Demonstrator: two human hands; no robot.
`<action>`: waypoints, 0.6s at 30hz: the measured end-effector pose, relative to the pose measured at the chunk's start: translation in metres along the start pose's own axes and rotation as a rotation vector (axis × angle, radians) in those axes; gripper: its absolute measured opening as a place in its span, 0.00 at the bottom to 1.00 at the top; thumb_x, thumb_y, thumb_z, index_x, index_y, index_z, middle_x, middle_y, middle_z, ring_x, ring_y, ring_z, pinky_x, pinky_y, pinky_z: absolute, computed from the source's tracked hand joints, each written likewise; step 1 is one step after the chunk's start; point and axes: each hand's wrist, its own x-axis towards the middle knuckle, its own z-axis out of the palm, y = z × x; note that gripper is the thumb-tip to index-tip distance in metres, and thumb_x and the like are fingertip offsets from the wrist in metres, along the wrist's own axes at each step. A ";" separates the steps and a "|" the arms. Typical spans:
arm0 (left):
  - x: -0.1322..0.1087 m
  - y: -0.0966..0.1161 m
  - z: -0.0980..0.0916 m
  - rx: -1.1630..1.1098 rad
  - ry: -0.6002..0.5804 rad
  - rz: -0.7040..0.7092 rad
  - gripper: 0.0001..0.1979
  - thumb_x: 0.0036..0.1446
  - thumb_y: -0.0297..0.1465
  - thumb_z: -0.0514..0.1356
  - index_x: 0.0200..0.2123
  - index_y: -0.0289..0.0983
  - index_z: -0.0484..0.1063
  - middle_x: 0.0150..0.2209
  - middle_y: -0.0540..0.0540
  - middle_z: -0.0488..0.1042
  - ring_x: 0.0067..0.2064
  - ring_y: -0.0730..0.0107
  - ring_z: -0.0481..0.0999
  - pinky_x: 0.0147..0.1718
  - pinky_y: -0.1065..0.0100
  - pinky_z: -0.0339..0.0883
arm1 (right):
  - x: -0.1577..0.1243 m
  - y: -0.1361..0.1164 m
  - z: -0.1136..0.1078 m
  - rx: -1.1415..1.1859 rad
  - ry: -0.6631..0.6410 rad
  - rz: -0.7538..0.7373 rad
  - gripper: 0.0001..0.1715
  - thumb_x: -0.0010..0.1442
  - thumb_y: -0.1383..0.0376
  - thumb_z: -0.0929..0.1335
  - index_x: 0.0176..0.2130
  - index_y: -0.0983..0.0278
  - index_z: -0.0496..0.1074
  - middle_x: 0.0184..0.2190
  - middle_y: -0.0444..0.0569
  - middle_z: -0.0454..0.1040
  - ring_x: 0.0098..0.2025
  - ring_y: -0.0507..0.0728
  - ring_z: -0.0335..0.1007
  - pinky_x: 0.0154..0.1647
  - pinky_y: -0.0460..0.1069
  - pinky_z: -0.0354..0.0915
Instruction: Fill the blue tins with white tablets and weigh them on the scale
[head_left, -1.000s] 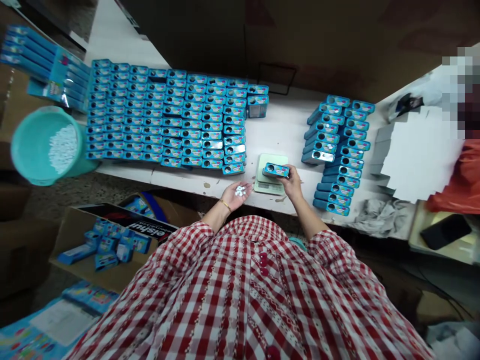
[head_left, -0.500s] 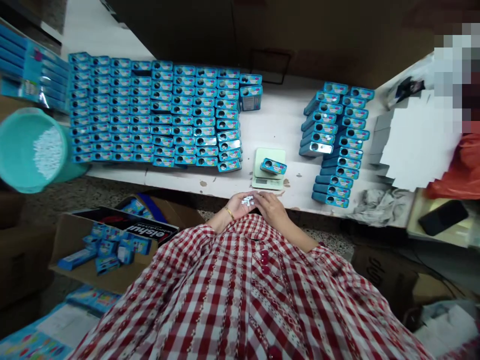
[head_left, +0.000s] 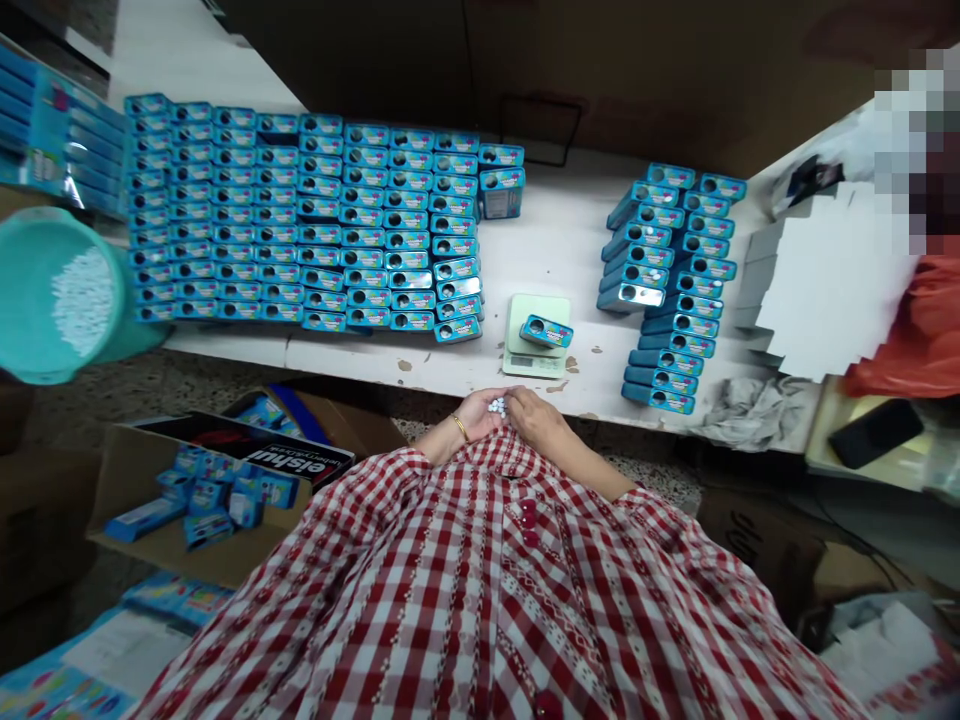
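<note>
My left hand (head_left: 477, 414) is cupped palm up at the table's front edge, with several small white pellets (head_left: 497, 405) lying in it. Beside it my right hand (head_left: 534, 418) has its fingers curled together against the pellets; what they pinch is hidden. Just beyond both hands stands a pale green digital scale (head_left: 514, 335). On the scale sits one small blue box (head_left: 547, 331) with a dark round hole in its top.
Rows of blue boxes (head_left: 322, 210) fill the table's left, and shorter rows (head_left: 679, 330) stand at the right. A turquoise bucket (head_left: 30, 300) holds white pellets. Cartons (head_left: 165, 540) lie below left. A crumpled cloth (head_left: 742, 415) and phone (head_left: 876, 433) are at right.
My right hand's fingers have curled in closer over the pellets in my left palm. The box on the scale has stayed put, and the view has shifted slightly.
</note>
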 end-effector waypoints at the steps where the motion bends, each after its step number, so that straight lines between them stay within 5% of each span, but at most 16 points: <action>1: 0.001 0.000 0.001 -0.007 -0.009 0.001 0.14 0.56 0.21 0.47 0.30 0.27 0.73 0.20 0.45 0.71 0.22 0.73 0.70 0.30 0.69 0.65 | 0.000 0.002 0.001 0.014 0.021 0.016 0.12 0.58 0.72 0.60 0.42 0.69 0.67 0.39 0.55 0.69 0.40 0.57 0.65 0.38 0.50 0.68; 5: 0.003 0.007 0.011 -0.059 -0.087 0.043 0.13 0.56 0.21 0.47 0.28 0.27 0.72 0.23 0.43 0.73 0.26 0.72 0.72 0.35 0.68 0.67 | 0.006 0.016 -0.004 0.168 0.193 0.043 0.11 0.59 0.71 0.59 0.40 0.67 0.68 0.36 0.54 0.70 0.39 0.56 0.67 0.39 0.50 0.68; 10: 0.002 0.027 0.027 -0.074 -0.176 0.134 0.14 0.55 0.23 0.48 0.35 0.24 0.72 0.32 0.36 0.76 0.36 0.65 0.76 0.42 0.65 0.66 | 0.031 0.044 -0.040 0.268 0.496 0.124 0.10 0.58 0.71 0.60 0.37 0.64 0.69 0.34 0.51 0.71 0.38 0.54 0.68 0.39 0.48 0.67; 18: -0.003 0.031 0.021 -0.126 -0.111 0.150 0.15 0.54 0.23 0.50 0.41 0.25 0.71 0.38 0.34 0.76 0.45 0.62 0.74 0.47 0.63 0.64 | 0.053 0.072 -0.056 0.079 0.508 0.177 0.12 0.60 0.67 0.61 0.39 0.63 0.72 0.36 0.51 0.73 0.39 0.55 0.69 0.41 0.50 0.67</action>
